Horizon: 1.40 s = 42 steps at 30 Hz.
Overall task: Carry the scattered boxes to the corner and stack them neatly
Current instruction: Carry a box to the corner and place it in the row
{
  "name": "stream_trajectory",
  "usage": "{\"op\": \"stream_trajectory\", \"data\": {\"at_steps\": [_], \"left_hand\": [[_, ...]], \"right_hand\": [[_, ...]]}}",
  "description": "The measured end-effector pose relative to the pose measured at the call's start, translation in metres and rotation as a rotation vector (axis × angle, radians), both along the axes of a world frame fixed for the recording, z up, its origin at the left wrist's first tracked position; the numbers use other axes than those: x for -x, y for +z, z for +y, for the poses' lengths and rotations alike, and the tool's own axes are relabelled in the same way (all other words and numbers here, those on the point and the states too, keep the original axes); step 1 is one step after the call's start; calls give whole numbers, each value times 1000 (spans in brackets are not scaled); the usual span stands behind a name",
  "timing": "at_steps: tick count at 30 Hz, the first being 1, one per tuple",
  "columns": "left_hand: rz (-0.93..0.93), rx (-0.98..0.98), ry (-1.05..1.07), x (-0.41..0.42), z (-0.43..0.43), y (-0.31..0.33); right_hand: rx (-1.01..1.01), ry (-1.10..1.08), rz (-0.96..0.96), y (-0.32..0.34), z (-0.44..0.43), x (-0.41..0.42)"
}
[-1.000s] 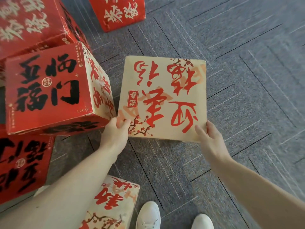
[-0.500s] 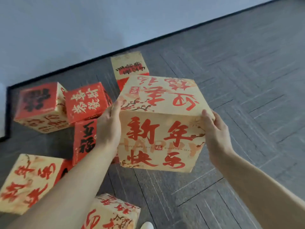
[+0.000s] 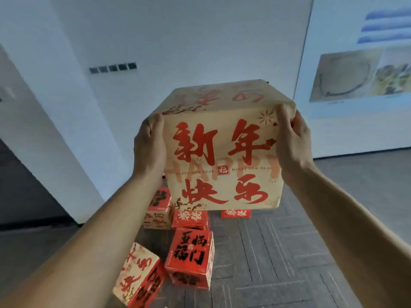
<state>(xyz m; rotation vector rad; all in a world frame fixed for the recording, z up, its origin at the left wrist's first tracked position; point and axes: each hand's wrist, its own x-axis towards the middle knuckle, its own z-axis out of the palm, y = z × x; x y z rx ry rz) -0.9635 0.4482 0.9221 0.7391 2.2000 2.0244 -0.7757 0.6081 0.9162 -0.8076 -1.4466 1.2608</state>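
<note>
Carrying step in hand. Left hand (image 3: 149, 146) and right hand (image 3: 293, 141) clamp the cream box (image 3: 223, 161) between them, raised above the floor boxes (image 3: 190, 256). Next: walk to the corner, set it squarely.

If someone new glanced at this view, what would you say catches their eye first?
First, the big cream box with bold red calligraphy, held up in mid-frame between the left hand and the right hand, one on each side. Next, the scattered boxes in red and cream lying on the grey carpet below it. Behind, a projected picture glows on the wall at upper right.
</note>
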Motion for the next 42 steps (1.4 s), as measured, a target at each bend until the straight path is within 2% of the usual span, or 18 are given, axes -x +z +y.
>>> {"op": "stream_trajectory", "data": {"at_steps": [7,14,23,28,36,42], "left_hand": [[49,-210,283,9,-151,103],[82,-366,517,18,-356,132],[132,-386,964,-16,-672,127],[191,-334,1156,-36,-829,120],[202,-369,1415,-59,-996,98],[173,-357,1491,-9,-1071,74]], "right_hand": [[-75,285,140,106,-113,63],[-26,635,187,145,-287,142],[-35,1077,170,142,-607,214],[-64,1224,126,135,-775,238],[-9,1500,137,118,-975,265],[35,1597,102,91,-1063,330]]}}
